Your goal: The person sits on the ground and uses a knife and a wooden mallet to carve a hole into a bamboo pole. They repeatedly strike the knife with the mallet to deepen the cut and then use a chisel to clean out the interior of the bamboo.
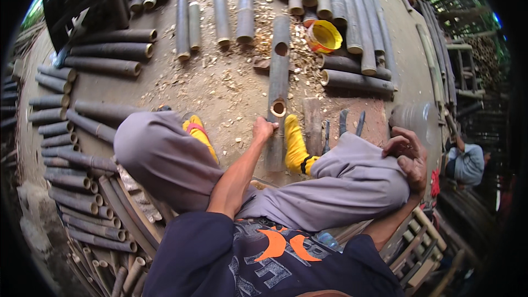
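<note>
Chip-strewn ground (231, 85), holed bamboo pole (279, 80) against left hand (264, 128).

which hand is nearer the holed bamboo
Left. The left hand is at the holed bamboo's left edge, just below its lower hole; the right hand is off to its right, by the right knee.

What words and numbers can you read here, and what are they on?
Dark shirt: big pale letters around orange curved shapes; I won't copy them out.
Yellow bucket: any marks on its outside are too small to read.
Bamboo tube with holes, by the left hand: no writing that I can make out.
</note>
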`<state>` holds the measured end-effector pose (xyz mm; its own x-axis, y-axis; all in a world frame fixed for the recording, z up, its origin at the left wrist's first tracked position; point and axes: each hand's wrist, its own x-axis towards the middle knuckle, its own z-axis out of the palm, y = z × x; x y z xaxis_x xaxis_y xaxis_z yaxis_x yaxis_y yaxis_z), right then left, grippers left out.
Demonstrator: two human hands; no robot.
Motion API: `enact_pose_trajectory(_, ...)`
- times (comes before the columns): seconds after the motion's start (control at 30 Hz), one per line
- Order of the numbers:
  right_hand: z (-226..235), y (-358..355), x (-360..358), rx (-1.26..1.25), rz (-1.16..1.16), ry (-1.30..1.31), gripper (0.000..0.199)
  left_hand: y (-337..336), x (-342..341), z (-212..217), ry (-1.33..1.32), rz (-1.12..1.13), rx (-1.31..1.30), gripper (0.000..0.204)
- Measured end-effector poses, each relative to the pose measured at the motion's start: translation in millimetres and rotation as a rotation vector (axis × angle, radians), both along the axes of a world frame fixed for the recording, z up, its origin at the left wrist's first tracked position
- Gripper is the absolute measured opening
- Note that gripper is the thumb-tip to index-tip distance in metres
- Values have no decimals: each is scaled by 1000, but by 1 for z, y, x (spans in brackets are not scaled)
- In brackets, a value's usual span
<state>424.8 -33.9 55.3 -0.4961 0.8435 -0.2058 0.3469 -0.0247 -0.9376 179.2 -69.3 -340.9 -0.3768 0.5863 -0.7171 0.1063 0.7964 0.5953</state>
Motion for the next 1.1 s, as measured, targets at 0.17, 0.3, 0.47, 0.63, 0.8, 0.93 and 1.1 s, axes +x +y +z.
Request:
enact_pose_trajectory(0.17,12,-17,-9,-11,32,-24,65,5,2,6,-69,25,-9,46)
enact_pose_trajectory(0.3,14,-2,-21,-3,203,54,58,3,-5,-10,-40,42,51,46)
enact_pose_trajectory(0.47,13,-13,-5,218,444,281,55,-1,3,-5,-76,37,44,39)
enact_pose_trajectory(0.63,3,-18,10,142,243,271,56,-3,-10,-17,-91,93,135,34)
enact_pose_trajectory(0.8,0,7,-10,3,189,185,56,2,2,-9,-88,76,136,33)
enact_pose_trajectory(0.93,-9,21,-34,-103,259,312,58,-1,-3,-11,-67,42,123,30)
enact_pose_trajectory(1.1,-7,30,-54,-196,292,355,50,-2,-2,-7,-96,68,118,42)
